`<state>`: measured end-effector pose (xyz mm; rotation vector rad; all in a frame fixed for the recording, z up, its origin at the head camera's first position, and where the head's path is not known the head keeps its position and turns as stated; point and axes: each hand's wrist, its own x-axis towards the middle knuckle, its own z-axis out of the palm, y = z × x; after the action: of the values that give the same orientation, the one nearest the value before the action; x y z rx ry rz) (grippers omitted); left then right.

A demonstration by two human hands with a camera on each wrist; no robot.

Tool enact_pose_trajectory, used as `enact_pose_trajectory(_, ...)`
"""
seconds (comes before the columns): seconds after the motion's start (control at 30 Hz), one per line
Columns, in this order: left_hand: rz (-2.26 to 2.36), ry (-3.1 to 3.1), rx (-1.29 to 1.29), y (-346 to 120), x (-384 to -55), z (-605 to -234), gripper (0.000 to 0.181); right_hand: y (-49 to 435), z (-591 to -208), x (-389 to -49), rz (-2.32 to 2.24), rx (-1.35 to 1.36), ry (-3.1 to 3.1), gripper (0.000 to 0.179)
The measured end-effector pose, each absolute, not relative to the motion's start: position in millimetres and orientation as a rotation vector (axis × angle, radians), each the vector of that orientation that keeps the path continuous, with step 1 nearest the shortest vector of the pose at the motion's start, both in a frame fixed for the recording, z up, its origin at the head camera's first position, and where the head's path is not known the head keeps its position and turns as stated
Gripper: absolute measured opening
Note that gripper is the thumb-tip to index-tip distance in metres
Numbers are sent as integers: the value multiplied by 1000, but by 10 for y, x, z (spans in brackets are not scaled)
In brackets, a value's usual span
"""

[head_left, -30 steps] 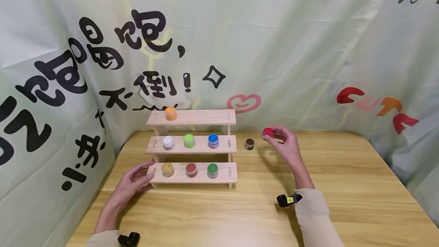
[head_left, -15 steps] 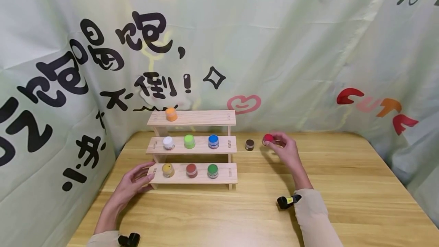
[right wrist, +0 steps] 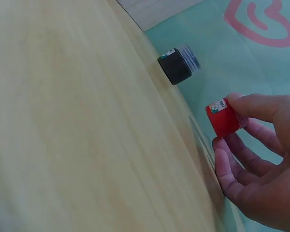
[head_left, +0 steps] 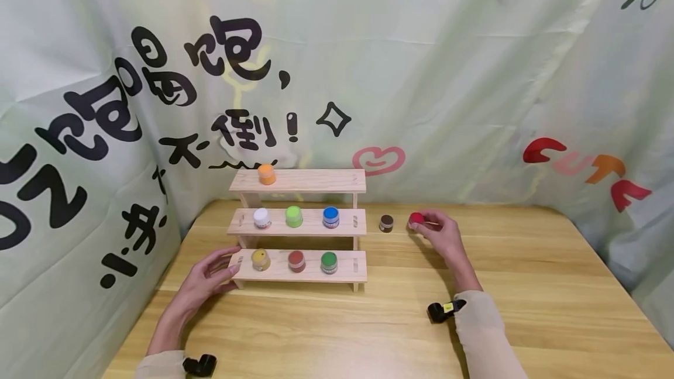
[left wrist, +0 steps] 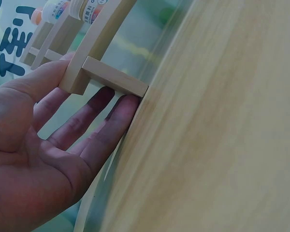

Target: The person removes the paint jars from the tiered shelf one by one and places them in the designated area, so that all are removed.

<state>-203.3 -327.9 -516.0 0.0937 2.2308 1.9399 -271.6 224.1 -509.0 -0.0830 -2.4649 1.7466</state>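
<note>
My right hand (head_left: 443, 237) pinches a small red paint jar (right wrist: 223, 118) between thumb and fingers, close over the wooden table to the right of the stand. Just left of it stands a black paint jar (right wrist: 176, 65) with a clear lid. My left hand (head_left: 204, 276) holds the left end of the lowest tier of a three-tier wooden stand (head_left: 310, 276). In the left wrist view, the thumb lies against the tier's end and the fingers (left wrist: 113, 113) reach toward its leg.
On the stand's top tier is an orange jar (head_left: 267, 175). White (head_left: 261, 218), light green (head_left: 293, 216) and blue (head_left: 330, 217) jars line the middle one. Yellow (head_left: 260, 259), brownish-red (head_left: 296, 261) and green (head_left: 329, 262) jars occupy the bottom. A printed curtain (head_left: 447, 104) hangs behind the table.
My right hand has lowered the red paint jar toward the table, level with the black jar. The left hand keeps its hold on the stand, and the head view has shifted slightly.
</note>
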Motion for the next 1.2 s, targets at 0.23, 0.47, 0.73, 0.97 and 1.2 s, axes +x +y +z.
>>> enact_pose_trajectory(0.23, 1964, 2198, 131, -3273, -2013, -5166, 58, 2232, -5122, -2716, 1686, -73, -2507, 48)
enact_pose_trajectory(0.47, 1969, 2204, 131, -3276, -2009, -5171, 59, 2212, -5115, -2718, 1672, -47, -2522, 45)
enact_pose_trajectory(0.73, 1985, 2193, 142, -3285, -2035, -5180, 59, 2196, -5114, -2729, 1663, -32, -2521, 44)
enact_pose_trajectory(0.97, 1981, 2202, 135, -3288, -2036, -5194, 58, 2194, -5108, -2724, 1711, -21, -2505, 50)
enact_pose_trajectory(1.2, 1986, 2193, 140, -3290, -2050, -5204, 58, 2226, -4993, -2675, 1778, -64, -2503, 53)
